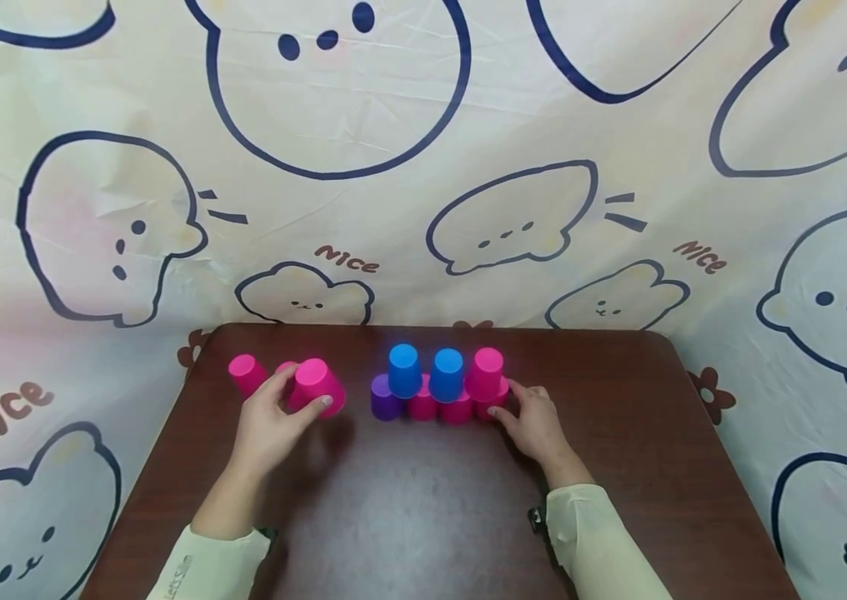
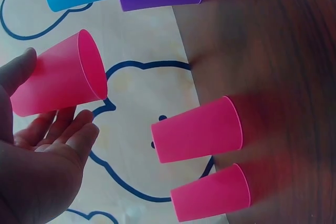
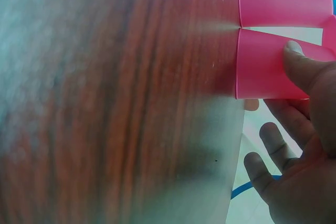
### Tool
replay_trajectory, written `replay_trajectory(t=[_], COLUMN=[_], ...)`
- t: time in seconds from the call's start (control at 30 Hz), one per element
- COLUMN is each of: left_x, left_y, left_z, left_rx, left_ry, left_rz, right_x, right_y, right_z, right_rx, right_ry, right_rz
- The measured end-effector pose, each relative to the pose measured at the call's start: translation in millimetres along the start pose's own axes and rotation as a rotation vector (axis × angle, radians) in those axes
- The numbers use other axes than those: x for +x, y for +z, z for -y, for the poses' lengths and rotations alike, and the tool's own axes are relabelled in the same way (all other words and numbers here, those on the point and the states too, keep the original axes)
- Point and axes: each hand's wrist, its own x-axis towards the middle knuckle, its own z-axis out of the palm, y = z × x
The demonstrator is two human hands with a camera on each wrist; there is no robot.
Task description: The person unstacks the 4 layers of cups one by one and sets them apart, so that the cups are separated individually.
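Observation:
My left hand [image 1: 271, 422] grips a pink cup [image 1: 318, 387] between thumb and fingers. In the left wrist view that cup [image 2: 63, 77] is held mouth-down, off the table. Two more pink cups [image 2: 199, 129] stand upside down beyond the left hand; the head view half hides one behind it. My right hand [image 1: 539, 425] pinches the pink cup [image 3: 268, 72] at the right end of a stacked row. That lower row runs from a purple cup [image 1: 386, 397] through several pink ones. On top sit two blue cups [image 1: 404, 371] and a pink cup [image 1: 487, 372].
The dark brown wooden table [image 1: 423, 508] ends at the back against a pale sheet [image 1: 393, 217] printed with cartoon outlines. More of this sheet hangs at both sides. A dark strap [image 1: 538, 521] shows at the right wrist.

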Motion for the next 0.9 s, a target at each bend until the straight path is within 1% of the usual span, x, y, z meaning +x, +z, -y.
replay_trajectory(t=[0.1, 0.23, 0.4, 0.67, 0.9], left_x=[-1.6, -5.1, -9.7, -16.1, -20.1], left_y=[-0.8, -2.2, -5.7, -10.3, -12.2], left_z=[3.1, 9.4, 15.9, 25.2, 33.0], left_rx=[-0.008, -0.005, -0.005, 0.025, 0.022], left_ry=[0.0, -0.014, -0.038, -0.096, -0.111], left_rz=[-0.002, -0.002, -0.004, 0.008, 0.004], right_x=[-0.7, -0.9, -0.6, -0.8, -0.7], right_y=[0, -1, -1, -1, 0], right_z=[1, 1, 2, 2, 2], right_rx=[0.001, 0.001, -0.001, 0.0, 0.001], right_ry=[0.001, -0.003, -0.005, -0.006, -0.013], right_rz=[-0.003, -0.001, -0.008, -0.005, -0.007])
